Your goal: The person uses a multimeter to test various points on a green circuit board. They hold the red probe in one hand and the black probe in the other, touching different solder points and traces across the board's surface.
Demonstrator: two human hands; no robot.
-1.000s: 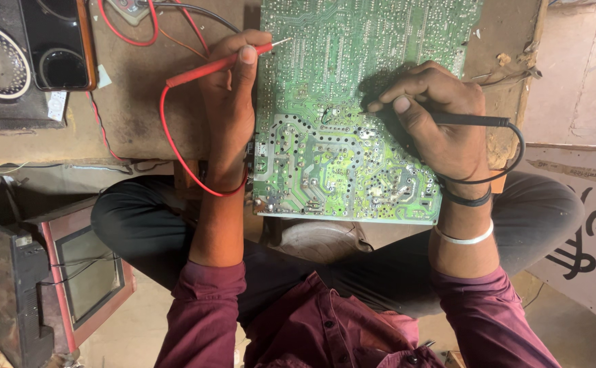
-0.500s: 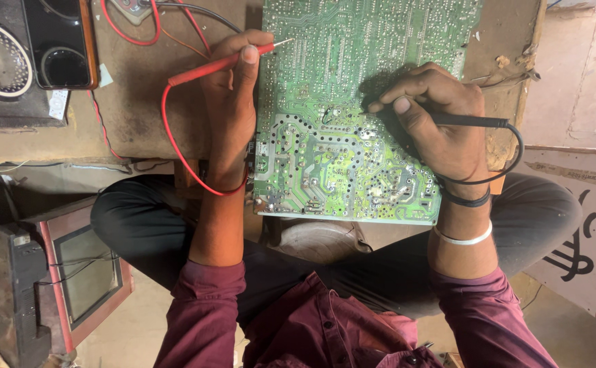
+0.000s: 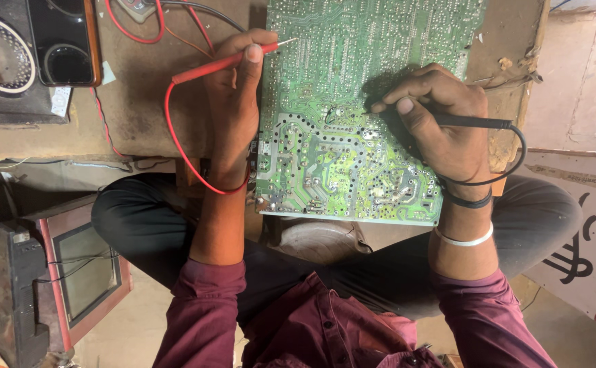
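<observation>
Board: green circuit board (image 3: 352,123) is lying solder side up on the worktop (image 3: 134,116), its near edge overhanging toward the person's lap.
Left hand: left hand (image 3: 233,102) is closing around the red probe (image 3: 223,63), thumb on top; the metal tip is touching the board's left edge near the top.
Red lead: red wire (image 3: 175,143) is looping from the probe down around the left wrist.
Right hand: right hand (image 3: 441,116) is pinching the black probe (image 3: 468,123) like a pen; its tip is resting on the board's middle, hidden by the fingers.
Black lead: black wire (image 3: 509,160) is curving round the right wrist.
Wrist: white bangle (image 3: 463,240) and dark band are sitting on the right wrist.
Surroundings: dark speaker box (image 3: 12,61) is standing at the worktop's far left; a small framed screen (image 3: 87,272) is sitting on the floor by the left knee.
</observation>
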